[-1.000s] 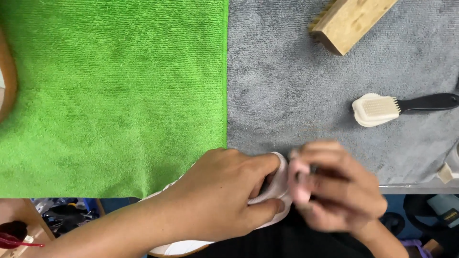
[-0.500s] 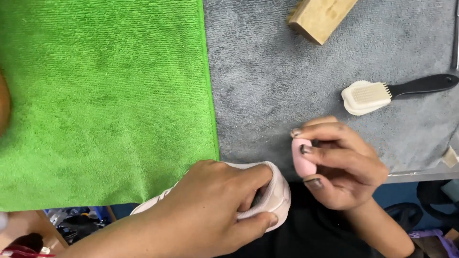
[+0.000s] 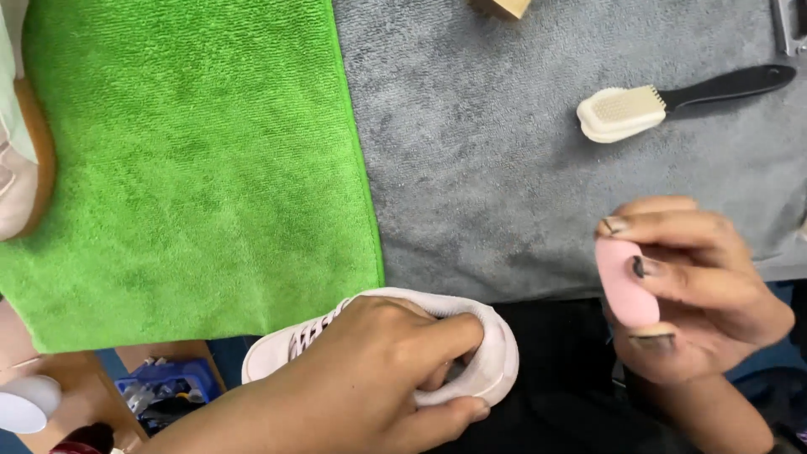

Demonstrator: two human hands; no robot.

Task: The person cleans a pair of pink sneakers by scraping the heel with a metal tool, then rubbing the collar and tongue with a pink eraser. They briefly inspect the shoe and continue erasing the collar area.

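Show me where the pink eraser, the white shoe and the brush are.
pink eraser (image 3: 624,282): head view, on its flat pink face.
white shoe (image 3: 498,361): head view, on its heel end.
brush (image 3: 622,111): head view, on its pale bristles.

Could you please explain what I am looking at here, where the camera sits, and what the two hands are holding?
There is no machine here: a person works with two bare hands, and the single picture comes from a camera worn on their head, looking down. The left hand grips a pale pink sneaker at its heel end, held just below the table edge. The right hand pinches a small pink oval eraser block between thumb and fingers, apart from the shoe. On the surface lie a green microfibre cloth and, beside it, a grey towel. On the towel rests a brush with pale bristles and a black handle, and a wooden block shows at the top edge.
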